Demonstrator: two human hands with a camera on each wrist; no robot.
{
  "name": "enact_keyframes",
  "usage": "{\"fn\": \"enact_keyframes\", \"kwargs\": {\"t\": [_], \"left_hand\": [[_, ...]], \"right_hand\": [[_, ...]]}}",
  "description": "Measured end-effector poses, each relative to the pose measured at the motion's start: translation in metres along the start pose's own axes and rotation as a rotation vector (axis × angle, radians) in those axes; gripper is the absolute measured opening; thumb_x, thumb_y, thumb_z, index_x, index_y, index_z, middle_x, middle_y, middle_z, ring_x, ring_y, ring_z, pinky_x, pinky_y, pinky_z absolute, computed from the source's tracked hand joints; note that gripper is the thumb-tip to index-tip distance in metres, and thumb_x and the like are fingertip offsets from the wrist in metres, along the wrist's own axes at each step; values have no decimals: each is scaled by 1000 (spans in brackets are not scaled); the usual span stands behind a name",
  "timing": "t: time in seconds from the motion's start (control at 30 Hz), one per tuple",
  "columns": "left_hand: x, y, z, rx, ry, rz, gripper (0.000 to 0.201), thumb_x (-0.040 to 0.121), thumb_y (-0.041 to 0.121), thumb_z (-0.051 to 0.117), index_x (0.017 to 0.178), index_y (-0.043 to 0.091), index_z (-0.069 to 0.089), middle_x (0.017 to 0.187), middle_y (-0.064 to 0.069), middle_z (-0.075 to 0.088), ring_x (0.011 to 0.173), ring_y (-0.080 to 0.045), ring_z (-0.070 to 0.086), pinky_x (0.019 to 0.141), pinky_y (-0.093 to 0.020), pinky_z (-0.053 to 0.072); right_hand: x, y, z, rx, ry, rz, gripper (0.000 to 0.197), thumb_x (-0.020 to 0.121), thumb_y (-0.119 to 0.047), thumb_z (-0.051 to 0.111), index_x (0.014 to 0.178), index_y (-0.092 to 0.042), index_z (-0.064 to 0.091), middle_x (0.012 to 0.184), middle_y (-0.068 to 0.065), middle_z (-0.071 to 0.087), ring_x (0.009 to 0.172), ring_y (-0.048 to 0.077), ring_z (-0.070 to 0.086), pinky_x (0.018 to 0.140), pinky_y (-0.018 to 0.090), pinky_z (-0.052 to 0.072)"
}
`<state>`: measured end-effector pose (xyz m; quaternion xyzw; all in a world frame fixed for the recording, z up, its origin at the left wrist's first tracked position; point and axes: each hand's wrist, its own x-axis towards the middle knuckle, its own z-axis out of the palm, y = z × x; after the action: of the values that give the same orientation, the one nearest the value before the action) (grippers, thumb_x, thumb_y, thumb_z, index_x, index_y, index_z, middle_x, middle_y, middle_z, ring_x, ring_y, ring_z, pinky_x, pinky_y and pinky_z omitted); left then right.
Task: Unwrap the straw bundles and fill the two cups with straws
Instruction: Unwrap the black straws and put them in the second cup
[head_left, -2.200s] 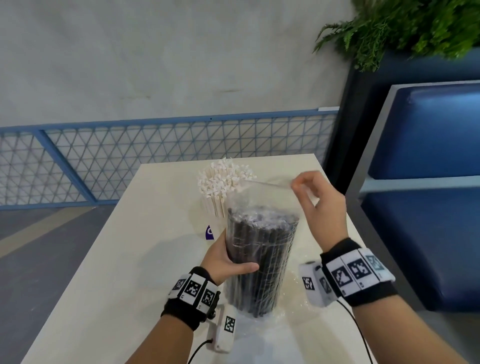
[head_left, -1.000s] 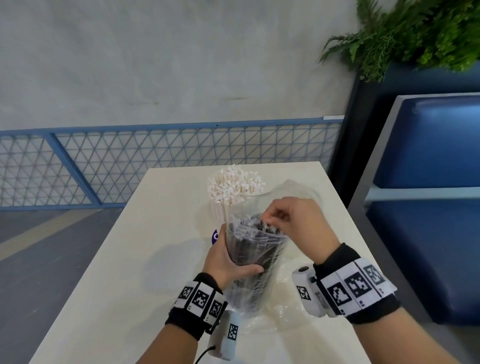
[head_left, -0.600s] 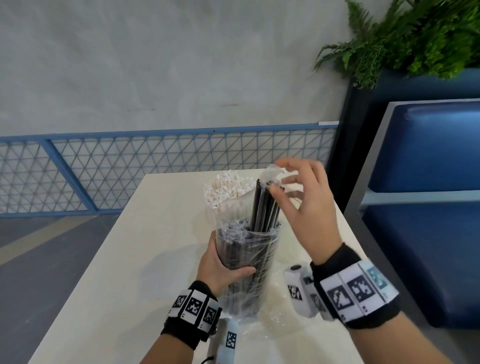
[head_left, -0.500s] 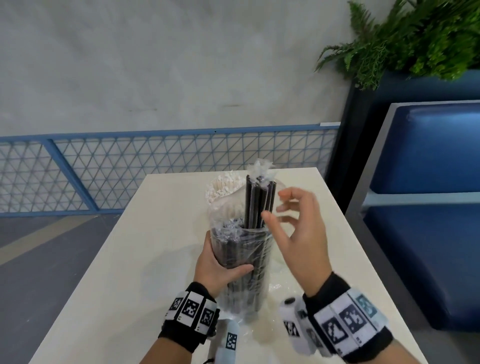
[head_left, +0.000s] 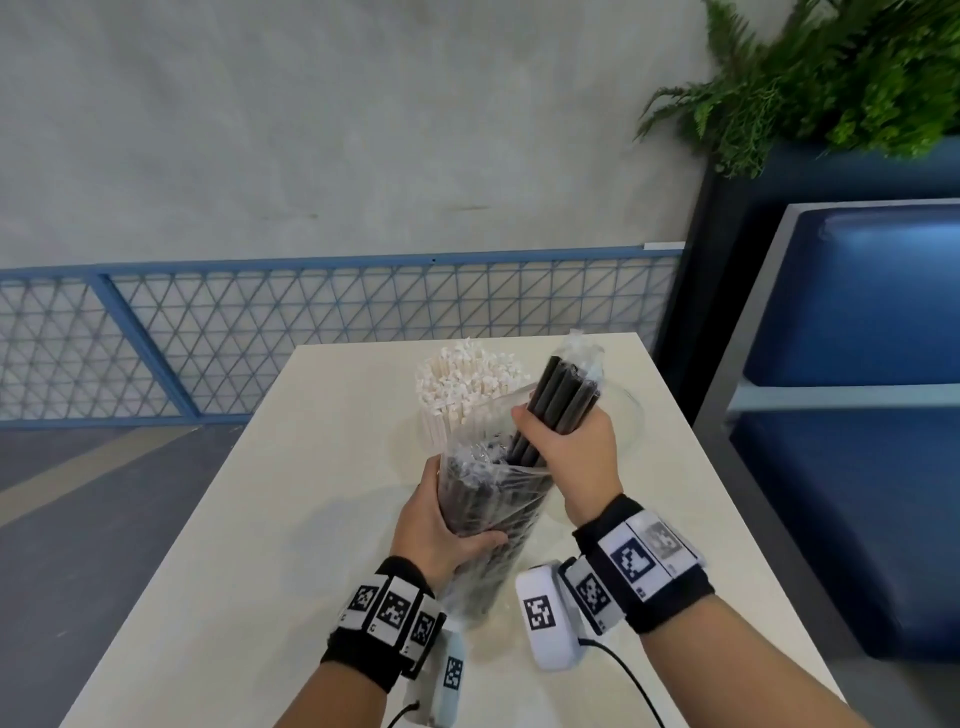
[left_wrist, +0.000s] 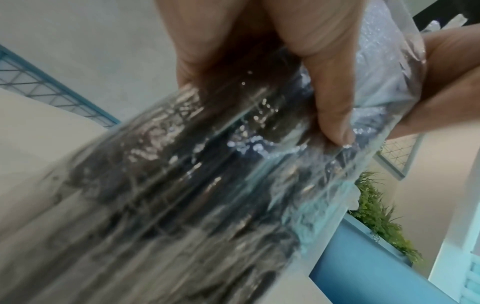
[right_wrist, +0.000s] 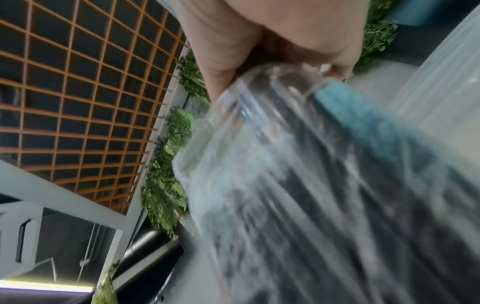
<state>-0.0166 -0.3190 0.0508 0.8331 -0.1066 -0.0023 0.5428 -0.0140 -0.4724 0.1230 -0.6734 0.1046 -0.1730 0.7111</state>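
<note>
Cream surface (head_left: 291, 519) holds everything. Clear plastic bag of black straws (head_left: 488, 525) sits wrapped in the left hand (head_left: 441, 525) fingers, leaning. Right hand (head_left: 576, 457) fingers clench a smaller black straw handful (head_left: 563, 400) poking above them, white straws (head_left: 467, 384) just behind.

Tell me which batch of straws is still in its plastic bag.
The black straws: clear plastic still wraps them, the left hand grips the bag and the right hand pulls a handful out. The white straws stand unbagged behind.
</note>
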Motion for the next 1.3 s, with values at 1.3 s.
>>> {"fn": "enact_keyframes", "kwargs": {"t": [1.3], "left_hand": [[-1,-16,-3,-97,158,-89,80,52,14,90,114,31,42,105,11,63,100,-12,62,92,-35,50]], "right_hand": [[60,-18,-53,750,261,109,30,82,3,61,104,-7,44,65,6,62,59,16,64,57,27,54]]}}
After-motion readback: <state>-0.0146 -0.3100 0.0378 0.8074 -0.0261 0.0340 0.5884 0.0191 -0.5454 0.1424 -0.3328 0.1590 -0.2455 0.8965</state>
